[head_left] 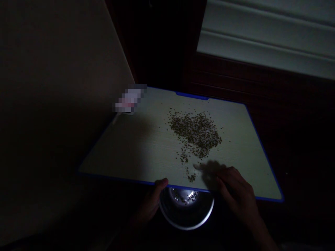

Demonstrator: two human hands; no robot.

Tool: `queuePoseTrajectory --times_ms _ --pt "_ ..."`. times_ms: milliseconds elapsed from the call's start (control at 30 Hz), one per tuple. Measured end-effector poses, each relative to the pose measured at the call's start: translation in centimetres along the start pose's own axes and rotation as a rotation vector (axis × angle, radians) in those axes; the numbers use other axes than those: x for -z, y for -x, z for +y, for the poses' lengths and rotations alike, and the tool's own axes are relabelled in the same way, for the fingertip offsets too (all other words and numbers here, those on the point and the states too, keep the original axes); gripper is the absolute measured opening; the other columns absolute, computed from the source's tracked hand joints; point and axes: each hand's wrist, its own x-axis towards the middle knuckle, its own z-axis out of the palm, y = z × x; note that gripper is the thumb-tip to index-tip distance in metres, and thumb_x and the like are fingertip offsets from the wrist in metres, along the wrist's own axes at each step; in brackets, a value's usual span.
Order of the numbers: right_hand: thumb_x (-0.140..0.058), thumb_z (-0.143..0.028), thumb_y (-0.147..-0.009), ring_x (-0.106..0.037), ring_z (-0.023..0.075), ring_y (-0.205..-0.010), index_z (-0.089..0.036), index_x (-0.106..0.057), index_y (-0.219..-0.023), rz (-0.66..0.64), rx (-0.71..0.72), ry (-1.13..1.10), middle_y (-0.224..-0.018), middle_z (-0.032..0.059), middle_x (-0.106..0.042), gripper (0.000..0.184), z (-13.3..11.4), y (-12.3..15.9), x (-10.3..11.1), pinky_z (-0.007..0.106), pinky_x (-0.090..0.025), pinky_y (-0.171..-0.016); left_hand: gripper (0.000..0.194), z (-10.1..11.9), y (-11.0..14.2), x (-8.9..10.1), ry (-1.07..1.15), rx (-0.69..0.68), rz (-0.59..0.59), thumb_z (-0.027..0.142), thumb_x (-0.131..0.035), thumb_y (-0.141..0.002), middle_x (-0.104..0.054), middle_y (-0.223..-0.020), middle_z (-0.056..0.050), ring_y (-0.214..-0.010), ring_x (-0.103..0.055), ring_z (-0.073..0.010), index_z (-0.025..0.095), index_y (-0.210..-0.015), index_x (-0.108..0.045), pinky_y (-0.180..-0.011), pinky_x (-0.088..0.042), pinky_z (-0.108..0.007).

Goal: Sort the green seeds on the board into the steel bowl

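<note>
A pale board with a blue rim (136, 150) lies in dim light, with a pile of small dark seeds (196, 132) spread over its middle. A few seeds (191, 177) sit near the front edge. My right hand (232, 190) rests on the board's front edge, a finger stretched out flat towards those seeds. My left hand (151, 202) is curled round the rim of a shiny metal bowl (186, 209), held just under the board's front edge. Some seeds lie in the bowl.
A small pinkish blurred object (129, 99) sits at the board's back left corner. A beige wall (52, 87) stands on the left. White moulding (267, 38) runs above dark wood at the back right. The surroundings are very dark.
</note>
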Motion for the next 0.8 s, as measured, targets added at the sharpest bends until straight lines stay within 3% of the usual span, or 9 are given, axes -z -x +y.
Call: queuePoseTrajectory --times_ms 333,700,800 --pt "-0.058 -0.015 -0.091 -0.06 0.0208 -0.084 -0.024 -0.066 -0.111 -0.097 0.076 -0.054 -0.09 0.0037 -0.067 0.024 0.2 0.1 0.3 0.039 -0.048 -0.076 0.031 0.0 0.1 0.0 0.011 -0.021 -0.013 0.044 -0.061 -0.086 -0.077 -0.107 -0.006 -0.111 -0.066 -0.0303 0.02 -0.101 -0.072 -0.103 -0.041 -0.043" --pt "-0.059 -0.013 -0.089 -0.06 0.0209 -0.084 -0.024 -0.065 -0.109 -0.088 0.094 -0.077 -0.09 0.0041 -0.066 0.023 0.1 0.7 0.1 0.041 -0.048 -0.077 0.028 0.3 0.3 -0.2 -0.005 -0.02 -0.037 0.045 -0.059 -0.087 -0.079 -0.097 -0.005 -0.101 -0.069 -0.0315 0.021 -0.093 -0.073 -0.092 -0.046 -0.041" --pt "-0.059 -0.012 -0.089 -0.059 0.02 -0.083 -0.024 -0.064 -0.11 -0.086 0.103 -0.086 -0.089 0.0034 -0.066 0.024 0.0 0.8 0.2 0.04 -0.047 -0.077 0.025 0.3 0.3 -0.2 0.005 -0.019 -0.021 0.044 -0.061 -0.087 -0.079 -0.094 -0.004 -0.104 -0.068 -0.0309 0.022 -0.091 -0.072 -0.096 -0.045 -0.041"
